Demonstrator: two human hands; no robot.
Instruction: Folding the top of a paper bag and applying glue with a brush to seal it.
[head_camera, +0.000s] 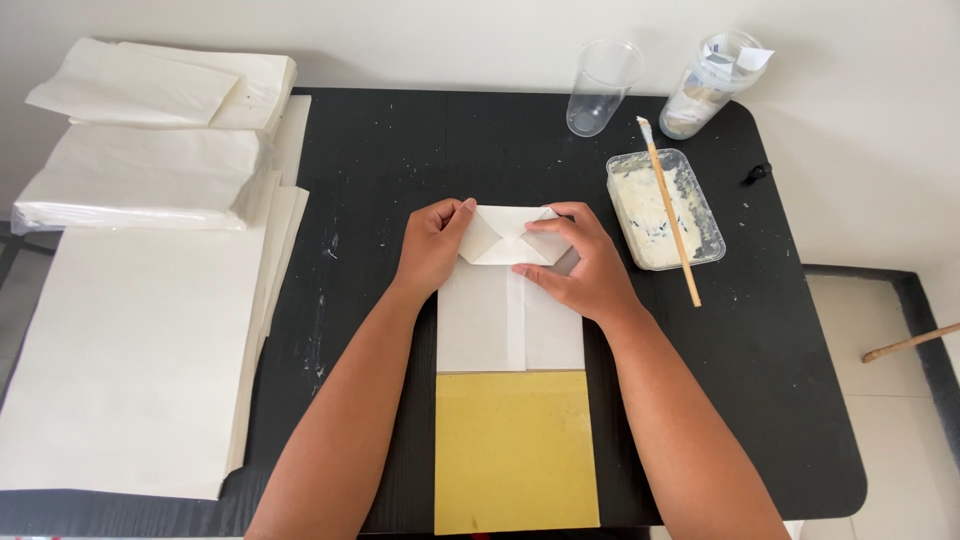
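We find the head view bright and evenly lit by soft, diffuse light with only faint shadows beneath the forearms, no strong glare on the matte black table (420, 150), focus sharp throughout, the white paper stack (130, 350) near overexposure, and mild wide-angle bending at the edges.
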